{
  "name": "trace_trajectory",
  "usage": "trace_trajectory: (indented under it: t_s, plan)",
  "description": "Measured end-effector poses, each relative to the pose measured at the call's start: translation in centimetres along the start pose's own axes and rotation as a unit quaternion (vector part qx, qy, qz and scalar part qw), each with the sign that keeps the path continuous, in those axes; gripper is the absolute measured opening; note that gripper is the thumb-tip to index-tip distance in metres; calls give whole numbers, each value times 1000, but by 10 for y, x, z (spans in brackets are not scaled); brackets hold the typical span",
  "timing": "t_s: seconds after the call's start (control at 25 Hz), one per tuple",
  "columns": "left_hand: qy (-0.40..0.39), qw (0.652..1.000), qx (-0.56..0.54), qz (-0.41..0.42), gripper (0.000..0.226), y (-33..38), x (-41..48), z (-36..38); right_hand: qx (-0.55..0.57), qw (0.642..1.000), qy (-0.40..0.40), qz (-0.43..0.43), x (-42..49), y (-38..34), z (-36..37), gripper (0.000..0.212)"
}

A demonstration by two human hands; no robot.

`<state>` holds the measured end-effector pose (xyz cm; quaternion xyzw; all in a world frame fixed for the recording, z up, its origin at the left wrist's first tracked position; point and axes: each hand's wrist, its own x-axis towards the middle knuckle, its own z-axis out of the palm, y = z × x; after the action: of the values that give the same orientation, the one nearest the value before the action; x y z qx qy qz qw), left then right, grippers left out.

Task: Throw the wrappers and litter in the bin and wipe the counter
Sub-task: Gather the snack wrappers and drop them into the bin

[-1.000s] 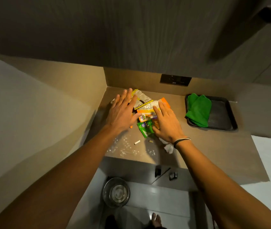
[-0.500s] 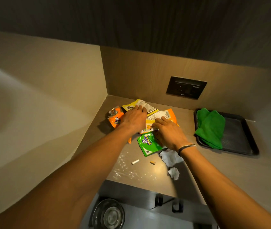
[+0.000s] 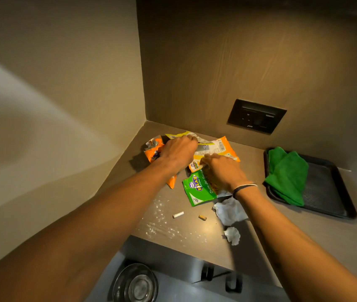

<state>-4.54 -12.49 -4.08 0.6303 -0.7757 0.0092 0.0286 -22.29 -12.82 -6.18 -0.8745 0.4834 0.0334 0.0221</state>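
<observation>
A heap of snack wrappers lies in the counter's back corner. My left hand point(image 3: 178, 150) is curled around a crumpled yellow wrapper point(image 3: 176, 135) and covers part of an orange wrapper point(image 3: 153, 150). My right hand point(image 3: 222, 172) pinches the edge of an orange-and-white wrapper point(image 3: 215, 148) and rests over a green wrapper point(image 3: 198, 190). In front lie two crumpled white tissues point(image 3: 231, 211), two small butts point(image 3: 178, 214) and scattered white crumbs point(image 3: 162, 225). A round metal bin point(image 3: 135, 284) stands on the floor below the counter edge.
A black tray point(image 3: 325, 192) with a folded green cloth point(image 3: 286, 177) sits on the counter to the right. A dark socket plate point(image 3: 256, 116) is on the back wall. Walls close the counter point(image 3: 317, 232) at left and rear.
The view has come closer to the counter. Both hands went from lying flat over the wrappers to curling their fingers around them; the wrappers are more bunched.
</observation>
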Motion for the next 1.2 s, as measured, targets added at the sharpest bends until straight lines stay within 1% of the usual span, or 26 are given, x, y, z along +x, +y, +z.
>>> trace_trajectory:
  t_s: [0.08,0.12,0.16,0.2,0.28,0.32,0.4,0.44,0.56,0.68,0.76,0.84,0.92,1.0,1.04,1.12,1.16,1.2]
  plan:
    - [39,999,-15,3,43,3,-4,-13,-12,998,56,3,-4,0,-8,32]
    - [72,997,-28,-2,47,5,-9,-20,-7,996,92,1,-8,-1,-12,34]
    - [120,991,-54,-9,51,5,-18,-28,11,991,135,0,-14,-2,-17,37]
    - [181,979,-94,-13,53,6,-31,-36,39,983,179,0,-23,-4,-24,41]
    - [300,939,-168,-18,56,11,-69,-46,87,962,261,-1,-52,-16,-31,46]
    - [350,918,-183,-24,56,13,-94,-47,98,949,299,-7,-71,-27,-33,46]
    - [416,889,-186,-42,49,17,-144,-45,110,930,348,-35,-108,-55,-35,47]
    - [424,885,-182,-59,45,14,-169,-41,124,927,351,-54,-123,-74,-33,48]
    - [392,895,-177,-122,40,-2,-257,-18,177,927,306,-127,-156,-142,-13,51]
    - [374,882,-203,-201,44,-24,-333,18,194,920,279,-196,-170,-201,22,49]
    - [373,868,-219,-243,43,-30,-374,44,213,915,263,-218,-178,-232,44,47]
    - [363,860,-228,-278,42,-29,-411,75,225,912,251,-234,-188,-259,75,39]
    - [341,856,-241,-306,44,-22,-440,106,219,916,235,-241,-202,-277,113,31]
    - [293,858,-267,-326,40,-11,-465,144,215,927,188,-243,-218,-287,157,36]
    - [265,857,-282,-339,45,-5,-475,162,219,932,158,-241,-228,-291,179,41]
    - [191,857,-312,-363,63,3,-491,206,238,941,89,-226,-245,-297,227,51]
    - [159,857,-316,-374,66,5,-495,226,242,945,49,-213,-250,-297,249,57]
    - [130,860,-313,-381,64,7,-499,252,246,950,0,-190,-253,-296,276,63]
